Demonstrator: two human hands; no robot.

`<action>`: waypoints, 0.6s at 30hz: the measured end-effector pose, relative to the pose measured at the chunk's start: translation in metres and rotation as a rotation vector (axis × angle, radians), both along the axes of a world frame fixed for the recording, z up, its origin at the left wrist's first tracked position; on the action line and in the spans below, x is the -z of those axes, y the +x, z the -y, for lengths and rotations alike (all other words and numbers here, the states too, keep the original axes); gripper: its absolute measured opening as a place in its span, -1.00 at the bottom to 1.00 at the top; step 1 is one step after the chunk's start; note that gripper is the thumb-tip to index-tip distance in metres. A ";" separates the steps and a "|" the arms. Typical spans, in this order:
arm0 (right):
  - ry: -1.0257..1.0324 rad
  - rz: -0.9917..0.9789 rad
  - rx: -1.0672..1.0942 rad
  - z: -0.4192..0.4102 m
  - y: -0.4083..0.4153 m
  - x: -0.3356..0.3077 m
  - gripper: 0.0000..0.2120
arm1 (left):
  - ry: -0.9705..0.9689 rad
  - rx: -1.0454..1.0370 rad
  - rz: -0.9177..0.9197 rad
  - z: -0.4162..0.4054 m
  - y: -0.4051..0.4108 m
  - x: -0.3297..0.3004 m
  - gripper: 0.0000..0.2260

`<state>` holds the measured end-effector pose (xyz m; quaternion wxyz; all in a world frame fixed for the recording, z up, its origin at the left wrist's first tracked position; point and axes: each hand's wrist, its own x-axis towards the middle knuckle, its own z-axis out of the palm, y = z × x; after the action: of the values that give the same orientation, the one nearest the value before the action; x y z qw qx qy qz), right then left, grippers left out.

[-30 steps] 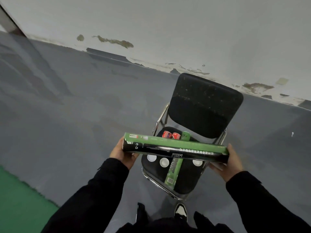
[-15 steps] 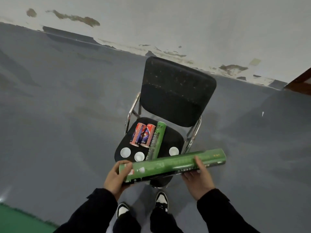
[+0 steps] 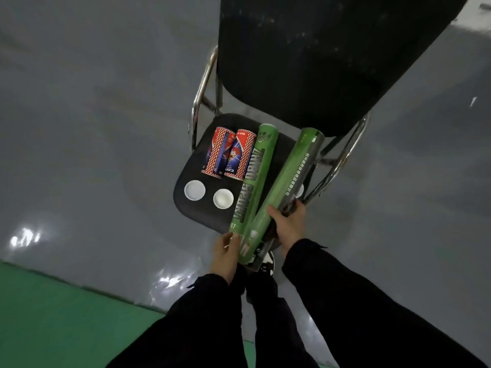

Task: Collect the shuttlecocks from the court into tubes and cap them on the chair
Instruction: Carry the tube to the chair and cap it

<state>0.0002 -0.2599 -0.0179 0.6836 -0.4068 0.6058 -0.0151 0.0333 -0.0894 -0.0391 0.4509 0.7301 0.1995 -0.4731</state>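
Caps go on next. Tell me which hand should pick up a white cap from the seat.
Left, probably. The left hand only touches the near end of the held green tube, and both white caps lie on its side. The right hand grips that tube.

Two long tubes (image 3: pixel 256 179) on chair seat (image 3: pixel 202 211); short tubes (image 3: pixel 228 154), caps (image 3: pixel 194 190) left.
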 end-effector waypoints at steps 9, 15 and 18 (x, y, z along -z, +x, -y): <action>-0.173 -0.134 -0.180 0.006 0.013 0.074 -0.25 | 0.052 -0.129 -0.331 0.004 0.030 0.046 -0.62; -0.225 -0.181 -0.198 -0.001 0.015 0.091 -0.25 | 0.065 -0.218 -0.328 0.007 0.026 0.050 -0.86; -0.240 -0.196 -0.215 -0.005 0.014 0.091 -0.22 | 0.032 -0.209 -0.376 0.001 0.026 0.050 -0.80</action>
<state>0.0145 -0.2553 -0.1091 0.5656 -0.5473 0.6163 0.0256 0.0594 -0.0902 -0.0887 0.4407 0.6114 0.3620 -0.5485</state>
